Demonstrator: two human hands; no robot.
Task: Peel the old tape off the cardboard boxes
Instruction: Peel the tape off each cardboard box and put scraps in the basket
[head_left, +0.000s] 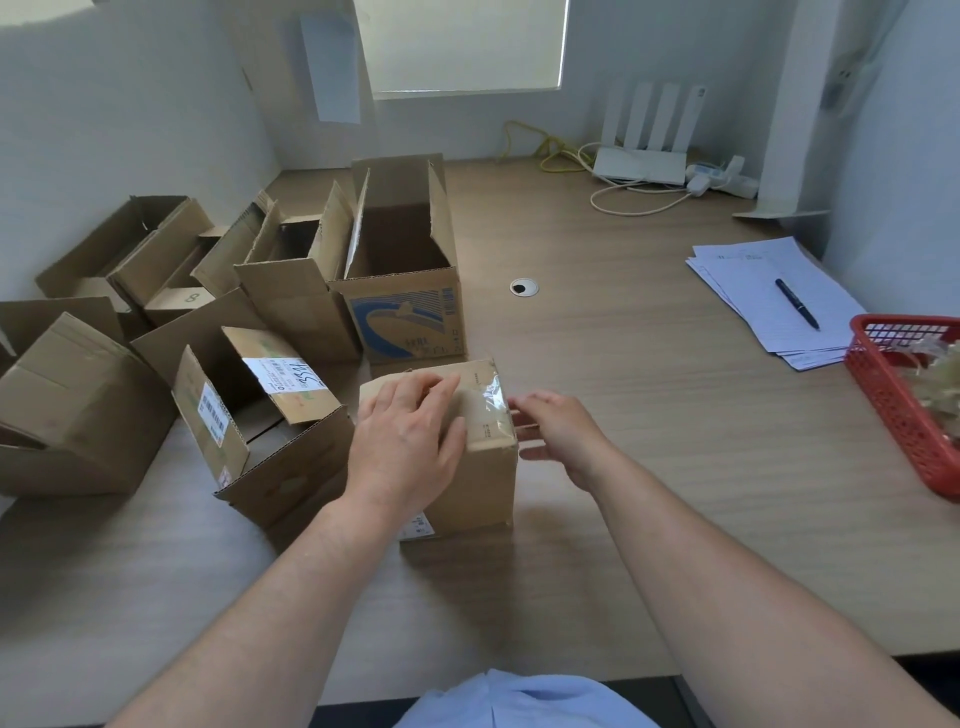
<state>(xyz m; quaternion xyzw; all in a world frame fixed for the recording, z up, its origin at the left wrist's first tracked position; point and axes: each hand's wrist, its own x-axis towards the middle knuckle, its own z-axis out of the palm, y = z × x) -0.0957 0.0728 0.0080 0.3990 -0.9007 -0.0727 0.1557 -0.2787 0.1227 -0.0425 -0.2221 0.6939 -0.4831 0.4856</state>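
Closed box (480, 480) near the table's (623, 364) front edge, about midway along. Clear tape (488, 397) across its top, running over the right-hand edge. Left hand (410, 441) flat on the lid, fingers (434, 387) straight, pressing down, gripping nothing. Right hand (558, 431) just beside the box's right face, fingers (524, 402) loosely spread and empty, tips near the tape's end; contact not clear. Probably hunting for a loose edge. Best to pin the lid, lift a corner with a nail, then pull low and slow along the strip to spare the cardboard. Opened boxes (291, 296) crowded toward the left edge. Red basket (893, 405) at the right edge, likely for scraps. Papers (753, 291) and pen (797, 304) behind it.
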